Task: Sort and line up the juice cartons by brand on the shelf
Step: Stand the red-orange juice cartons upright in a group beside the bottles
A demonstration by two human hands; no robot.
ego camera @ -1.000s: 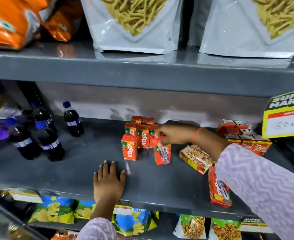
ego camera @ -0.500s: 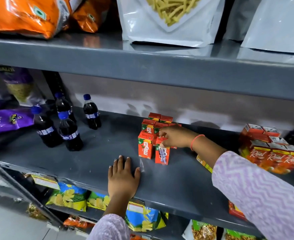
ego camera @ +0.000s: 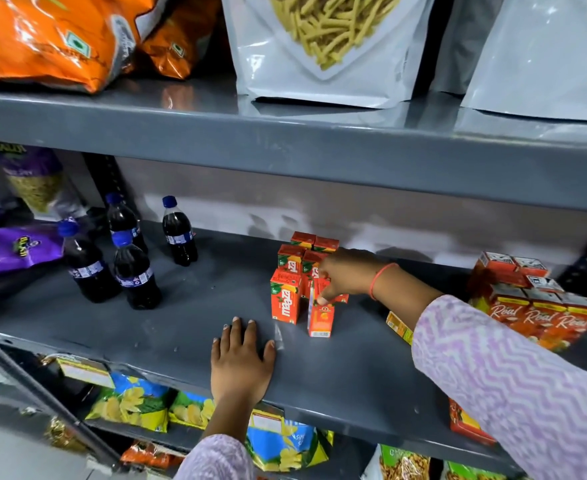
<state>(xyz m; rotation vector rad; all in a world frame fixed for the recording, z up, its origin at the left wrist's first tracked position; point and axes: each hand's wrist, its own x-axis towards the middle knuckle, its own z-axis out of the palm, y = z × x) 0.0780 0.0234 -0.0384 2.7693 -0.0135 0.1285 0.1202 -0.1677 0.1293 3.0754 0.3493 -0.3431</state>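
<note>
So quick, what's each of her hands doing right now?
Left hand: open, flat on the shelf, holding nothing.
Right hand: fingers closed on the top of an upright orange juice carton beside the Maaza cartons.

The shelf [ego camera: 167,327] is dark grey. The juice cartons [ego camera: 285,301] in the middle are orange-red with white letters and a green band at the top. The cartons at the right [ego camera: 541,315] are red and yellow, with white script. The bottles [ego camera: 135,271] hold a black drink and have blue caps and labels. The sleeve [ego camera: 513,386] is pale lilac with a white zigzag pattern. The thread [ego camera: 378,277] on the wrist is red. The big bags above [ego camera: 42,39] are orange; the pouches [ego camera: 319,74] are white.
</note>
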